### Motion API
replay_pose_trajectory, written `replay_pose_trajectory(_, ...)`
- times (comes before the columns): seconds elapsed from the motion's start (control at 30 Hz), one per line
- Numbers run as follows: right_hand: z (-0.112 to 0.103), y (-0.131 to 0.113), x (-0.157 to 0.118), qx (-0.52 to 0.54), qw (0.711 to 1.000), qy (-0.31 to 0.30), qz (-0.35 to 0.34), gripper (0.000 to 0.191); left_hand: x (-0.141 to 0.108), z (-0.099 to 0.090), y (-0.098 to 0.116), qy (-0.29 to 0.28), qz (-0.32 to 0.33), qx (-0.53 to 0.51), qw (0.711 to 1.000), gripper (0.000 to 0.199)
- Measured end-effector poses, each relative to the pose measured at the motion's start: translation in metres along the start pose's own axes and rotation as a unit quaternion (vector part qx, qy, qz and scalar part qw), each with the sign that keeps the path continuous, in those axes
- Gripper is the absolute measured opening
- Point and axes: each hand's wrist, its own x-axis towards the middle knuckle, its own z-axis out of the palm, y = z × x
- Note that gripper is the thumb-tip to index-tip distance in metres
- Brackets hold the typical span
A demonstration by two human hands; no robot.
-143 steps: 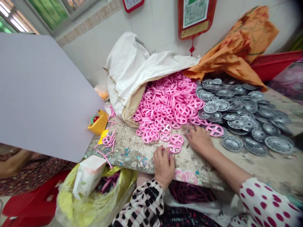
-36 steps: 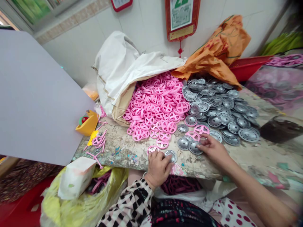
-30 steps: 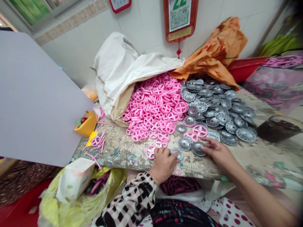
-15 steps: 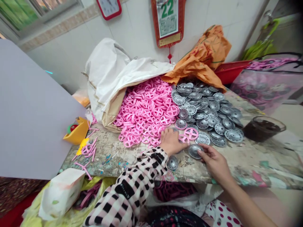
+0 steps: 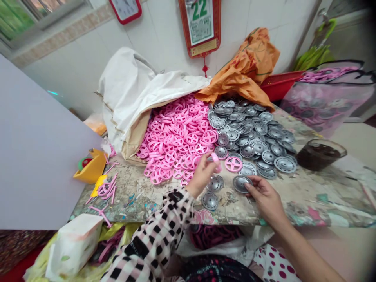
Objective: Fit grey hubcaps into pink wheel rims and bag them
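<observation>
Along the near edge of the stained surface point(image 5: 164, 201), both hands sit just in front of two heaped piles. The left grip point(image 5: 202, 176), above a checked sleeve point(image 5: 164, 219), pinches a pink wheel point(image 5: 216, 161) between thumb and fingertips. The wheel stands edge-on at about 1 o'clock from the hand, its long axis running from 11 to 5 o'clock, tilted rather than flat.

The right grip point(image 5: 266, 197) has its thumb and fingertips closed on the rim of a silver disc point(image 5: 240, 184), which lies at about 10 o'clock from that hand with its dished face tipped upward. Being round, it shows no long axis.

Between the two held pieces, a flat pink spoked wheel point(image 5: 233, 164) rests against the silver pile point(image 5: 249, 137) — slightly nearer the left grip's wheel than the right grip's disc. Two loose discs point(image 5: 209, 201) lie just below the left grip, at about 4 o'clock from it, and the pink pile point(image 5: 176, 141) spreads out at about 10 o'clock.
</observation>
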Motion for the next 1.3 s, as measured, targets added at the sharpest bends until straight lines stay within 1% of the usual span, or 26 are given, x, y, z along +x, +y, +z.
replay_pose_trajectory(0.03, -0.001, 0.001, 0.001, 0.003, 1.0, 0.001, 0.003, 0.048, -0.006, -0.006, 0.001, -0.03, -0.051, -0.096, 0.994, 0.045)
replay_pose_trajectory(0.1, -0.002, -0.001, 0.003, 0.007, 1.0, 0.009, 0.01, 0.05, -0.021, -0.019, 0.0, -0.082, -0.123, -0.231, 0.962, 0.039)
replay_pose_trajectory(0.13, -0.001, -0.003, 0.003, 0.006, 1.0, 0.016, 0.013, 0.051, -0.029, -0.025, -0.001, -0.091, -0.147, -0.278, 0.945, 0.037)
replay_pose_trajectory(0.17, 0.001, -0.006, 0.002, 0.005, 1.0, 0.024, 0.013, 0.052, -0.037, -0.031, -0.004, -0.088, -0.162, -0.308, 0.933, 0.035)
replay_pose_trajectory(0.2, 0.005, -0.011, 0.0, 0.005, 0.999, 0.031, 0.008, 0.052, -0.045, -0.035, -0.007, -0.077, -0.174, -0.323, 0.927, 0.034)
replay_pose_trajectory(0.27, 0.019, -0.023, -0.008, 0.006, 1.0, 0.025, -0.016, 0.048, -0.059, -0.039, -0.015, -0.046, -0.19, -0.326, 0.925, 0.032)
replay_pose_trajectory(0.37, 0.049, -0.038, -0.027, -0.012, 0.997, -0.03, -0.077, 0.038, -0.076, -0.035, -0.025, -0.008, -0.179, -0.304, 0.936, 0.027)
replay_pose_trajectory(0.43, 0.067, -0.042, -0.039, -0.07, 0.987, -0.07, -0.126, 0.031, -0.084, -0.03, -0.029, -0.002, -0.155, -0.294, 0.943, 0.025)
replay_pose_trajectory(0.5, 0.079, -0.039, -0.05, -0.16, 0.964, -0.089, -0.193, 0.029, -0.09, -0.025, -0.033, -0.003, -0.127, -0.289, 0.949, 0.027)
replay_pose_trajectory(0.6, 0.082, -0.032, -0.059, -0.296, 0.901, -0.089, -0.304, 0.034, -0.094, -0.024, -0.038, 0.002, -0.082, -0.272, 0.959, 0.035)
replay_pose_trajectory(0.67, 0.078, -0.03, -0.062, -0.354, 0.864, -0.104, -0.341, 0.037, -0.096, -0.026, -0.041, 0.008, -0.07, -0.261, 0.963, 0.036)
replay_pose_trajectory(0.7, 0.077, -0.031, -0.062, -0.368, 0.855, -0.119, -0.345, 0.038, -0.097, -0.027, -0.041, 0.009, -0.07, -0.259, 0.963, 0.036)
replay_pose_trajectory(0.73, 0.075, -0.034, -0.062, -0.37, 0.853, -0.136, -0.341, 0.041, -0.098, -0.028, -0.041, 0.008, -0.071, -0.26, 0.963, 0.035)
replay_pose_trajectory(0.77, 0.075, -0.037, -0.062, -0.362, 0.859, -0.15, -0.33, 0.045, -0.099, -0.029, -0.039, 0.004, -0.072, -0.262, 0.962, 0.034)
replay_pose_trajectory(0.83, 0.076, -0.046, -0.06, -0.332, 0.879, -0.175, -0.295, 0.055, -0.102, -0.03, -0.034, -0.012, -0.072, -0.268, 0.96, 0.034)
replay_pose_trajectory(0.87, 0.077, -0.05, -0.059, -0.316, 0.888, -0.192, -0.275, 0.057, -0.104, -0.029, -0.032, -0.021, -0.072, -0.269, 0.96, 0.035)
replay_pose_trajectory(0.97, 0.083, -0.062, -0.061, -0.268, 0.903, -0.269, -0.201, 0.045, -0.109, -0.026, -0.028, -0.037, -0.07, -0.255, 0.964, 0.036)
replay_pose_trajectory(1.03, 0.088, -0.065, -0.065, -0.238, 0.911, -0.301, -0.154, 0.043, -0.111, -0.023, -0.03, -0.025, -0.06, -0.242, 0.968, 0.036)
replay_pose_trajectory(1.1, 0.091, -0.063, -0.071, -0.209, 0.923, -0.304, -0.112, 0.043, -0.112, -0.023, -0.035, -0.012, -0.051, -0.234, 0.971, 0.035)
replay_pose_trajectory(1.17, 0.091, -0.058, -0.075, -0.19, 0.931, -0.299, -0.089, 0.041, -0.114, -0.025, -0.039, -0.01, -0.05, -0.218, 0.975, 0.035)
replay_pose_trajectory(1.27, 0.084, -0.048, -0.08, -0.184, 0.936, -0.291, -0.076, 0.035, -0.123, -0.031, -0.042, -0.017, -0.074, -0.161, 0.984, 0.038)
replay_pose_trajectory(1.3, 0.08, -0.044, -0.082, -0.183, 0.935, -0.296, -0.063, 0.035, -0.128, -0.033, -0.043, -0.021, -0.087, -0.138, 0.986, 0.039)
